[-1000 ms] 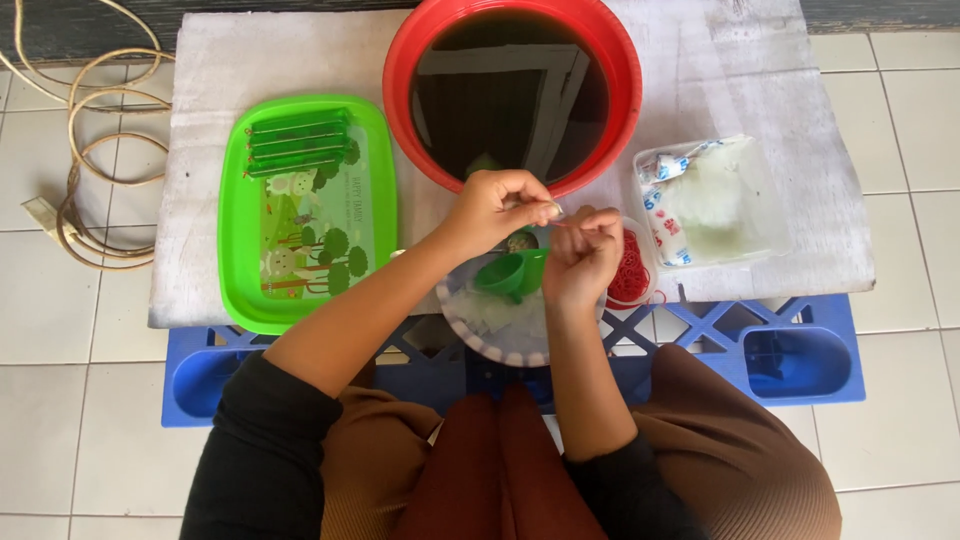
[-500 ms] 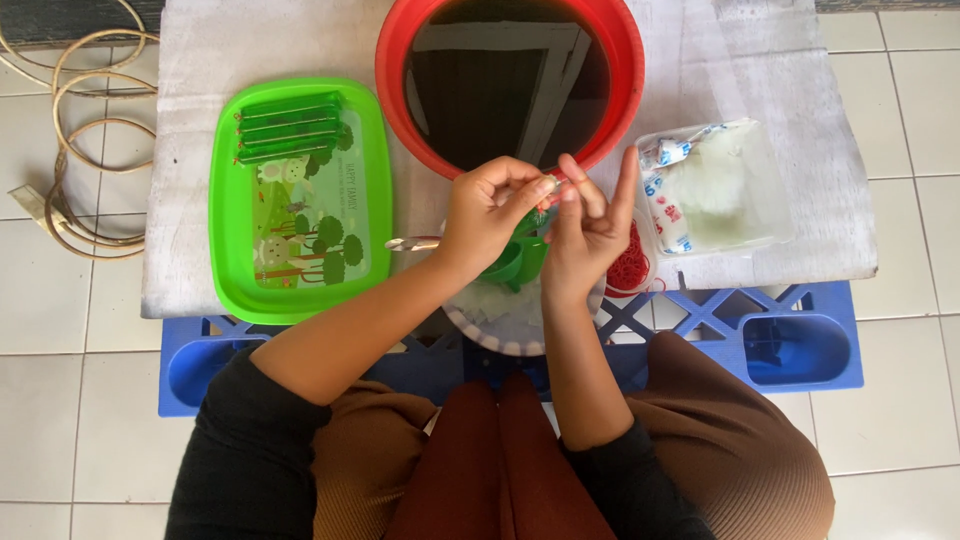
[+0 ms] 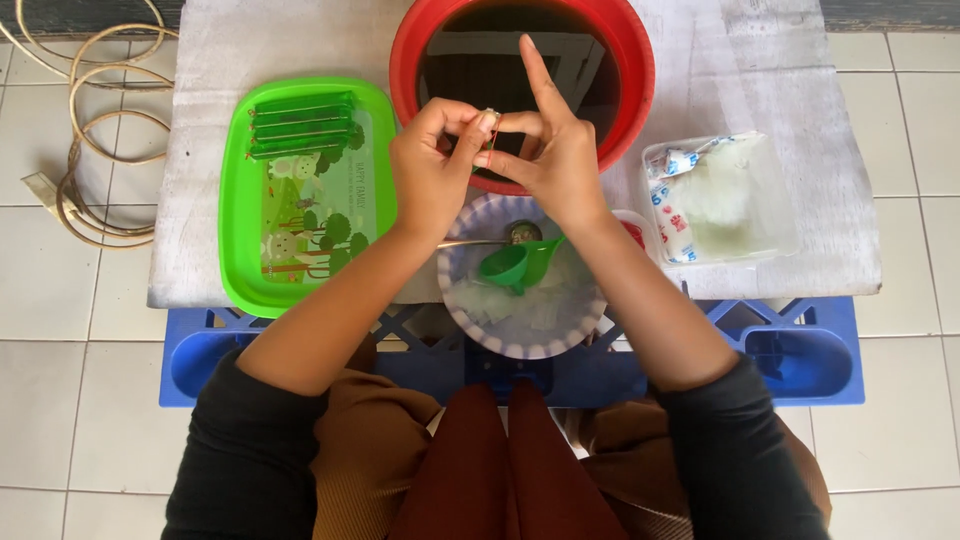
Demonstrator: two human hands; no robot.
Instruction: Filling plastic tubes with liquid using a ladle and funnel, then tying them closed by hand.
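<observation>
My left hand [image 3: 432,168] and my right hand [image 3: 545,150] meet over the near rim of a red basin [image 3: 410,45] of dark liquid. Both pinch one small thin item [image 3: 490,122] between thumb and fingers; what it is I cannot tell. Below the hands sits a round plate [image 3: 520,345] holding clear plastic pieces, a green funnel [image 3: 518,265] and a metal spoon [image 3: 470,243]. A green tray [image 3: 300,260] at the left carries several filled green tubes [image 3: 302,125] in a row.
A clear plastic bag [image 3: 720,200] with white contents lies at the right of the grey board [image 3: 780,90]. A small red lid [image 3: 632,232] peeks out beside my right wrist. A blue crate [image 3: 810,350] supports the board. A coiled cord [image 3: 95,150] lies on the tiled floor.
Both hands have risen from over the plate to the basin's near rim, still pinched together. The funnel and spoon now lie uncovered on the plate.
</observation>
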